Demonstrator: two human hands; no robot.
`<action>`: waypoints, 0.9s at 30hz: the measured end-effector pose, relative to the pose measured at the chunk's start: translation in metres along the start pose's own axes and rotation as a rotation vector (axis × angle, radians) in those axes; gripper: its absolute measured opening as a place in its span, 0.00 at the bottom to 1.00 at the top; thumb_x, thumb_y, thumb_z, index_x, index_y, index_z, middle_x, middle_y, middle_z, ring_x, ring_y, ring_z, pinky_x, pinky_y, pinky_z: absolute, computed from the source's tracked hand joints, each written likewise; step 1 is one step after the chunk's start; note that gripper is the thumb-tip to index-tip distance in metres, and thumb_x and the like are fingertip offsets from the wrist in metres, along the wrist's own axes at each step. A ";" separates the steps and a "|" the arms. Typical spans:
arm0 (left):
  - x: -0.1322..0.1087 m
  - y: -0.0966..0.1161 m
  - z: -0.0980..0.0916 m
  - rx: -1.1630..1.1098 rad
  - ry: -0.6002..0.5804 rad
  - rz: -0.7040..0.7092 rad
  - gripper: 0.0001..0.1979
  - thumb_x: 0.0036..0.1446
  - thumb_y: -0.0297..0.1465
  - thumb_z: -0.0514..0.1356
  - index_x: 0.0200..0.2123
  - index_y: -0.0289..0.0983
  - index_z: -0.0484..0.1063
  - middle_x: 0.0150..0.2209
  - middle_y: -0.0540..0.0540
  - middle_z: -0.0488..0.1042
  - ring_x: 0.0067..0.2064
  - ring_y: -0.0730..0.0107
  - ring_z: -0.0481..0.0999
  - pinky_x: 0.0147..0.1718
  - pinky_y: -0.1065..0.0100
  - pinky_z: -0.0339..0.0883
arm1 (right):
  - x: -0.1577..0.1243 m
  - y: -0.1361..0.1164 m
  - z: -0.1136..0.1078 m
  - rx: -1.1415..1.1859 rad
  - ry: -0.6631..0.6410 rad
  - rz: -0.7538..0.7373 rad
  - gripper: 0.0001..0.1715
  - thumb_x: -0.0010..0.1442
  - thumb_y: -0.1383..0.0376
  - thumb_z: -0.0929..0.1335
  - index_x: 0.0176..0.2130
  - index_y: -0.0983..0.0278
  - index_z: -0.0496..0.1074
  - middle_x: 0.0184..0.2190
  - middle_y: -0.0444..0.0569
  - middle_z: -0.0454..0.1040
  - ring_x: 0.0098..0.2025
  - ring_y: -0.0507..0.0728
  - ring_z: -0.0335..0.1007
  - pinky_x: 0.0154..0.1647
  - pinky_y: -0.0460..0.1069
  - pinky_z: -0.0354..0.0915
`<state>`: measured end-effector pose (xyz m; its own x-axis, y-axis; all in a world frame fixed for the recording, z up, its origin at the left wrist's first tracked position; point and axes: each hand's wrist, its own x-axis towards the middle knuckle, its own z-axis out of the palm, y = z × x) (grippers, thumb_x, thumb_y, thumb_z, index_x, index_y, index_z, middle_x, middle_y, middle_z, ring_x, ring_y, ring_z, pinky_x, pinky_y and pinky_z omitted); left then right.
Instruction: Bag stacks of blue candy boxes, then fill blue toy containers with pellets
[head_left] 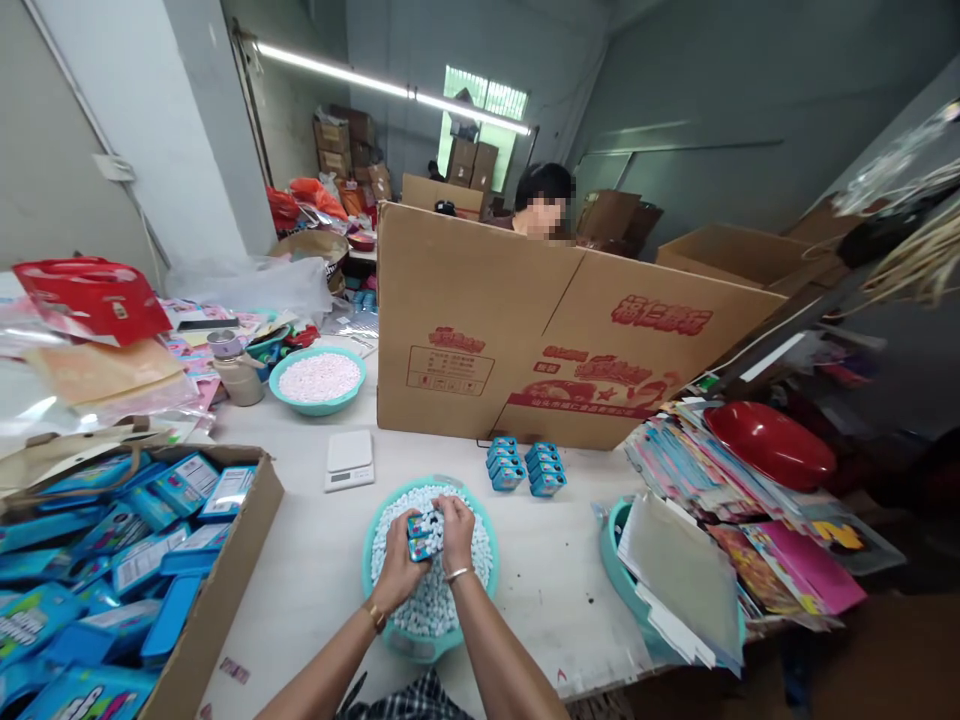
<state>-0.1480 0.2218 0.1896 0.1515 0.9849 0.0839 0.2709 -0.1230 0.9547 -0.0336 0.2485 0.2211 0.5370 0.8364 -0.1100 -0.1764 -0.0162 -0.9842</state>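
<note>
Over a turquoise basin (430,650) filled with small white-blue pieces (420,610), my left hand (401,565) is closed around small blue tins (421,548), held at their left side. My right hand (456,535) is at the right of the tins with its fingers bent together near their top; what those fingers pinch, if anything, is too small to make out. Past the basin, two short rows of blue tins (505,466) stand on the white table (555,560). A white scale (349,460) lies behind the basin to the left.
An open carton (247,540) of blue tins is at the left. A basin of pale pink pieces (319,380) and a bottle (238,370) stand further back. A large cardboard sheet (480,300) rises behind the table, with a person (544,195) beyond it. Packaging stacks (697,470) lie right.
</note>
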 end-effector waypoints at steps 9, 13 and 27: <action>0.011 -0.003 0.000 0.019 -0.033 -0.005 0.35 0.36 0.21 0.59 0.52 0.39 0.61 0.51 0.40 0.67 0.55 0.52 0.68 0.57 0.48 0.60 | 0.004 0.000 0.002 -0.026 -0.024 -0.002 0.14 0.52 0.57 0.68 0.22 0.63 0.73 0.23 0.43 0.73 0.30 0.55 0.67 0.35 0.47 0.62; 0.012 -0.007 0.000 0.016 -0.052 0.008 0.35 0.37 0.22 0.59 0.53 0.39 0.61 0.51 0.40 0.67 0.56 0.51 0.67 0.58 0.47 0.59 | -0.003 -0.002 0.005 -0.013 -0.035 0.014 0.13 0.54 0.57 0.68 0.24 0.63 0.74 0.24 0.43 0.74 0.31 0.55 0.68 0.36 0.47 0.63; 0.005 0.014 -0.038 -0.390 -0.369 -0.281 0.40 0.38 0.24 0.64 0.57 0.47 0.55 0.49 0.47 0.71 0.45 0.61 0.75 0.41 0.62 0.72 | 0.005 -0.016 -0.041 0.042 -0.165 0.091 0.24 0.63 0.50 0.63 0.44 0.62 0.79 0.48 0.51 0.79 0.54 0.60 0.71 0.59 0.56 0.62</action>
<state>-0.1795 0.2295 0.2147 0.4635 0.8571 -0.2248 -0.0093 0.2585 0.9660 0.0058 0.2302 0.2305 0.3753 0.9111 -0.1707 -0.2543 -0.0758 -0.9641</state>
